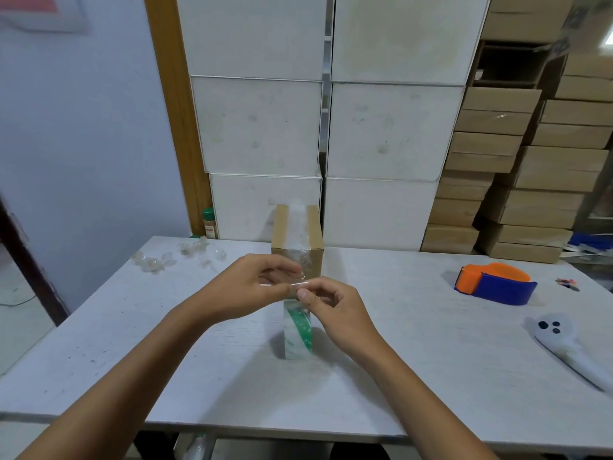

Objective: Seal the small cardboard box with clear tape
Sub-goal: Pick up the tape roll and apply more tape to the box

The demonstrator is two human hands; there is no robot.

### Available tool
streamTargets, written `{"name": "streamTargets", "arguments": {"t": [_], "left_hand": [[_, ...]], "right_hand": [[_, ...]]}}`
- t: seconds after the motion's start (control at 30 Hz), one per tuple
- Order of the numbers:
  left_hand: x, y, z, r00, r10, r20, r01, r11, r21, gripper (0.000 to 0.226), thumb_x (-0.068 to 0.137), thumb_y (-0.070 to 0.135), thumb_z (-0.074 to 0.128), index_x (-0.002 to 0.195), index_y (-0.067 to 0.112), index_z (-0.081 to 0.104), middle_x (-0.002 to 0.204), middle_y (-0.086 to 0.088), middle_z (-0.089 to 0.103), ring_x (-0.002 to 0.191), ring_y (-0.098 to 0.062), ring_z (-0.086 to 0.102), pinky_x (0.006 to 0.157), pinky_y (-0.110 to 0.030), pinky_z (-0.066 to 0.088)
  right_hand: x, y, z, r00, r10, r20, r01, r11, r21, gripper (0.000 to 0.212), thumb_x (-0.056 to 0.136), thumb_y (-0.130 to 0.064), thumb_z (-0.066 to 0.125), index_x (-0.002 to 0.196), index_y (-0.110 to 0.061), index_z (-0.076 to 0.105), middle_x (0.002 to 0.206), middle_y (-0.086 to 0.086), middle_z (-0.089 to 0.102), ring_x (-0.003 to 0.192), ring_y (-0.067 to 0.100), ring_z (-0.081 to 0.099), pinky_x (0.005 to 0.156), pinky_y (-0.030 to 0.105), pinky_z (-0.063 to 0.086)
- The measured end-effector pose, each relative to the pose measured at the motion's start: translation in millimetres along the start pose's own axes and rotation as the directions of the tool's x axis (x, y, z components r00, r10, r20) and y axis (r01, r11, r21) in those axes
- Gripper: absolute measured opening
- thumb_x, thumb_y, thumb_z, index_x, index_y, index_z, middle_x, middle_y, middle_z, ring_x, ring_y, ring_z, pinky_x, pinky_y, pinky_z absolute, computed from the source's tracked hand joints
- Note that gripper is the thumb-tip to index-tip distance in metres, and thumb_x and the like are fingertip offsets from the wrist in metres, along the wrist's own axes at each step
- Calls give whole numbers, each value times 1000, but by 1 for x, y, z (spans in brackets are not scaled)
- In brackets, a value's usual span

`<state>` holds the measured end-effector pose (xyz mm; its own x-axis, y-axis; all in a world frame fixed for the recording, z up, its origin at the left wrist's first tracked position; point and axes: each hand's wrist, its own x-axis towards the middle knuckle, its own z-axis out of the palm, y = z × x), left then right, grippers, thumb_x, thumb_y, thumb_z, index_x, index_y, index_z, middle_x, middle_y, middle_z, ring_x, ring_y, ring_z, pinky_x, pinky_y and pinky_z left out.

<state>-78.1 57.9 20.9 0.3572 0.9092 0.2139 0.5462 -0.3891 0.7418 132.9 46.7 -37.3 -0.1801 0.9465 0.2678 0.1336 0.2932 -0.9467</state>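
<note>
A small brown cardboard box [297, 240] stands on the white table [132, 343] at the centre back, with clear tape running over its top and down its front. Just in front of it, my left hand [252, 283] and my right hand [331, 307] pinch the upper end of a clear tape strip [296, 330]. The strip hangs down between the hands and carries a green printed band. A roll of tape is not clearly visible.
An orange and blue tape dispenser [494, 283] lies at the right. A white controller [564, 343] rests near the right edge. Crumpled clear tape scraps [175, 257] litter the back left. White and brown boxes are stacked behind the table.
</note>
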Motion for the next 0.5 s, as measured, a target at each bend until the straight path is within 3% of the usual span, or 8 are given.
{"name": "streamTargets", "arguments": {"t": [0.17,0.5], "left_hand": [[-1,-7,3,998,51,35,-55,990,129,34,92,29,81,126,32,76,114,17,78,107,-4,74,101,-32,60],[3,-15,12,987,163,0,-157,948,277,18,97,36,76,114,32,81,110,17,70,96,-6,70,84,-35,61]], "right_hand": [[-2,1,0,1000,8,-22,-10,998,-55,10,99,-21,74,100,-27,81,97,-13,81,90,3,71,102,44,57],[-4,-3,-1,999,27,-46,-30,996,-80,22,100,-19,73,95,-40,80,103,-19,81,92,0,70,102,42,56]]}}
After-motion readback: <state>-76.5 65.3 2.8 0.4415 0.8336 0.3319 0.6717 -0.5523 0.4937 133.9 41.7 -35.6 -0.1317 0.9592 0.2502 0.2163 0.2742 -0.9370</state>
